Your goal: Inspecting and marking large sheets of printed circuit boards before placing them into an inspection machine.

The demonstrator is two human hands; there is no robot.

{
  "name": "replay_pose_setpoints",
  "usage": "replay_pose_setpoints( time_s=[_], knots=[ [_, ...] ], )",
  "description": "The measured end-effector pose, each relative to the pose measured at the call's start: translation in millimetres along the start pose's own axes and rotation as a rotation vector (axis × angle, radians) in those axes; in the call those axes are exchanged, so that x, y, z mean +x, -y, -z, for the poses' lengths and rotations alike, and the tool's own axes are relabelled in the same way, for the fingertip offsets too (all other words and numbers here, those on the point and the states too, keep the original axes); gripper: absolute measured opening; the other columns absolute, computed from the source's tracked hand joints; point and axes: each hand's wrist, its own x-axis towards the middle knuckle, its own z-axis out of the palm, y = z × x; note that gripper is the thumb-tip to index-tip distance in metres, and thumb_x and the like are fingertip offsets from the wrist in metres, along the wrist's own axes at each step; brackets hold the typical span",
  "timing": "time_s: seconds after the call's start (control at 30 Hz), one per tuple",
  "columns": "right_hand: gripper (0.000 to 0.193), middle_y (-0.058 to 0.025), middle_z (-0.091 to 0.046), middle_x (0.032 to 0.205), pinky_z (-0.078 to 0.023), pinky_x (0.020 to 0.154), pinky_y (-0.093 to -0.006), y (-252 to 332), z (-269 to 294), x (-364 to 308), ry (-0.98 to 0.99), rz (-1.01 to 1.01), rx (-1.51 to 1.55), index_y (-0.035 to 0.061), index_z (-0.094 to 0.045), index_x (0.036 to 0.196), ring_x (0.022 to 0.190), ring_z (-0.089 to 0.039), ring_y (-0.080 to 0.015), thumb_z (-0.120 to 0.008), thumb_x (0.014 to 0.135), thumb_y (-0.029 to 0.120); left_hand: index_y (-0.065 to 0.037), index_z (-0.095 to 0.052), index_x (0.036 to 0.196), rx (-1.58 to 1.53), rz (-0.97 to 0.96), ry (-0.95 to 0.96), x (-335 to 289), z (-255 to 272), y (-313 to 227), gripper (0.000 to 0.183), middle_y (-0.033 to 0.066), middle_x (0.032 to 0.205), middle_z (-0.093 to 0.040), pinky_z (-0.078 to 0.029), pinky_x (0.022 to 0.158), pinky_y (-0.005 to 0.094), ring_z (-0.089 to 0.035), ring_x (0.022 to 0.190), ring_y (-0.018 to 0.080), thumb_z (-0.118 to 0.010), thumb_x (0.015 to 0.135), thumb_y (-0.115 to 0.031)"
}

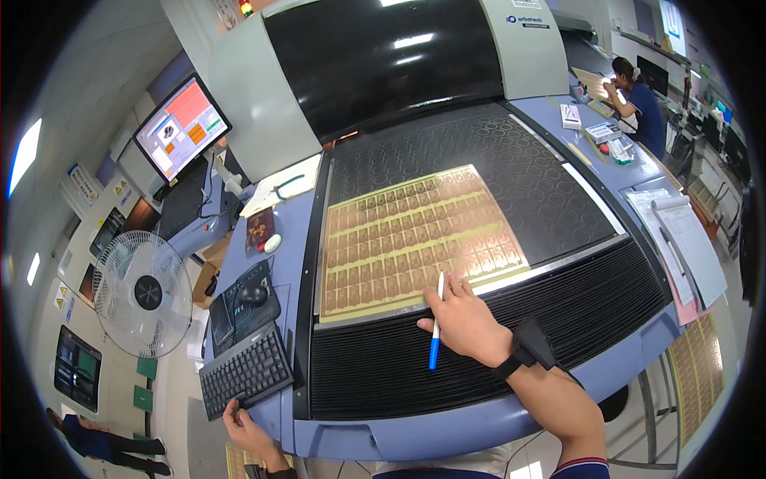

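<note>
A copper-coloured circuit board panel [415, 239], printed with rows of repeated units, lies on the black dotted bed [550, 191] of a large machine. My right hand [467, 319] rests over the panel's near edge, fingertips towards the board. Between its fingers is a white marker pen [436, 327], blue end pointing towards me. A black wrist device [531, 350] is strapped above that hand. At lower left, my left hand [249, 431] touches the near edge of a black keyboard [246, 371], with fingers slightly apart and nothing visible in them.
A black mouse [254, 295] sits behind the keyboard, and a monitor [182, 128] stands farther back. A white fan [144, 293] is at left. Black ribbed bellows [495, 359] span the machine's front. Clipped papers [690, 239] lie at right. Another person [642, 108] works at far right.
</note>
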Motion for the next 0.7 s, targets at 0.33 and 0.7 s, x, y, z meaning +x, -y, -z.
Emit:
replay_pose_setpoints(
  time_s=[0.33, 0.7],
  knots=[
    [0.054, -0.0431, -0.055, 0.121, -0.039, 0.108, -0.0553, 7.9, 9.4, 4.8, 0.044, -0.021, 0.047, -0.0090, -0.056, 0.121, 0.130, -0.046, -0.0539, -0.065, 0.094, 0.037, 0.003, -0.058, 0.130, -0.115, 0.012, -0.071, 0.6, 1.5, -4.1, 0.042, 0.0076, 0.103, -0.067, -0.045, 0.077, 0.0252, -0.055, 0.082, 0.0119, -0.048, 0.090, 0.005],
    [0.056, -0.0441, -0.053, 0.121, -0.039, 0.107, -0.0567, 6.5, 16.2, -2.4, 0.036, -0.035, 0.036, -0.0073, -0.052, 0.129, 0.127, -0.046, -0.0548, -0.067, 0.093, 0.033, 0.002, -0.055, 0.134, -0.060, -0.034, 0.008, -1.6, -2.8, -30.1, 0.046, 0.0092, 0.099, -0.068, -0.046, 0.073, 0.0244, -0.057, 0.082, 0.0110, -0.059, 0.088, 0.003]
  ],
)
